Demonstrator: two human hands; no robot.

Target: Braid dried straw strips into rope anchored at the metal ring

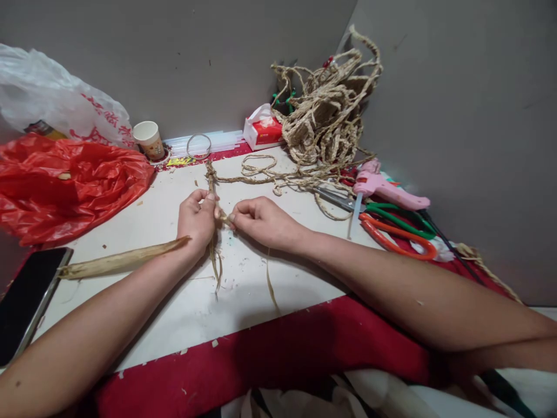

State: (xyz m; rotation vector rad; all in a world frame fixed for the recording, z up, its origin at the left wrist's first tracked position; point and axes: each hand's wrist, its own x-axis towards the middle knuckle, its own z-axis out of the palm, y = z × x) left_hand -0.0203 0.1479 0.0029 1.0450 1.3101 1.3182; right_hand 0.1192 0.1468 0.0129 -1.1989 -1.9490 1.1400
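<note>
Lying lowest, a deep-red cloth (270, 354) shows along the near edge, under a flat, smooth white board (169, 325) sprinkled with small pale scraps (214, 343). Back left: a glossy, crumpled red plastic bag (73, 183), and behind it a thin, whitish plastic bag (52, 93) printed with red characters. Back right: a tangled heap of braided straw cord (324, 119), coarse, matte, tan, piled in loops. Front left: a phone (30, 302), dark glass, flat. Right: a pink plastic glue gun (387, 186), pistol-shaped, rests near orange and green looped scissor handles (429, 251). A dry husk strip (124, 259), long and ribbed, lies at left, its tip narrow.

Left hand (196, 217): thumb and fingers closed on a thin straw strand (211, 184), at the middle of the board. Right hand (267, 223), just beside it: thumb and index finger pinch a short fibre end (225, 219) that leads off toward the strand. Strand: tan, twisted, rough; its upper end thickens into a knotty lump, and a slim cord (232, 180) runs right from there toward the heap. Below the left hand it frays into loose, curling tails. Fibre end: flatter and yellower than the strand.
</note>
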